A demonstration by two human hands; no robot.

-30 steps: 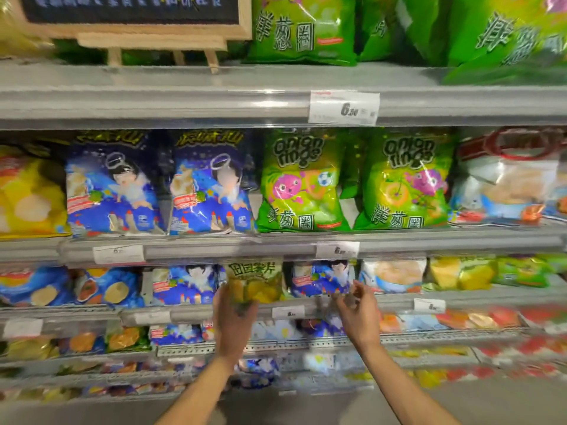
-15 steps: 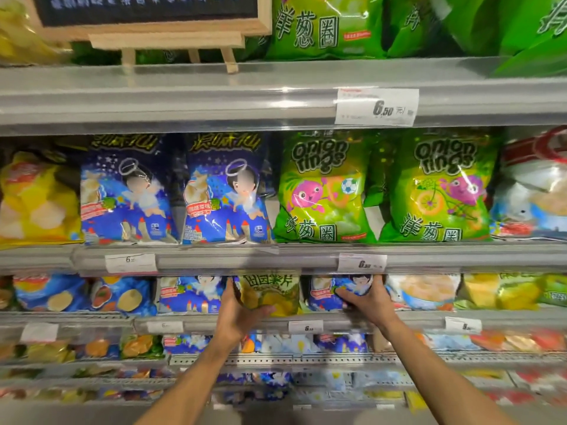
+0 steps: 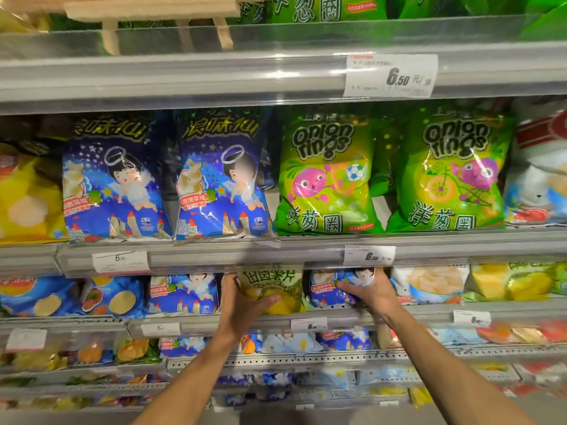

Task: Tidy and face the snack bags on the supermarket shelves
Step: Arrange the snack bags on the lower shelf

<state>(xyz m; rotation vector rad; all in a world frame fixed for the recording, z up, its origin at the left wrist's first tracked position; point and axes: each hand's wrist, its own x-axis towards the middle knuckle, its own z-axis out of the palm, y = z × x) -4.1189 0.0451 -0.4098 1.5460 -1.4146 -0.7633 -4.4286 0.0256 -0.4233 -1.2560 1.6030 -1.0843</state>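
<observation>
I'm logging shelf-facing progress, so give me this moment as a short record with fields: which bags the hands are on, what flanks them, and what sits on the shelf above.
left hand: left hand grips the yellow-green chip bag, thumb across its front
right hand: right hand grips the small blue bag
shelf: both bags stand on the third shelf down, side by side
flanking: another blue bag to the left, a white bag to the right
shelf above: two large blue bags, two onion rings bags, fronts facing out

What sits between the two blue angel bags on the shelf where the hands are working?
In the head view, one yellow-green chip bag stands between the left blue angel bag and the right one; the left hand holds it.
</observation>
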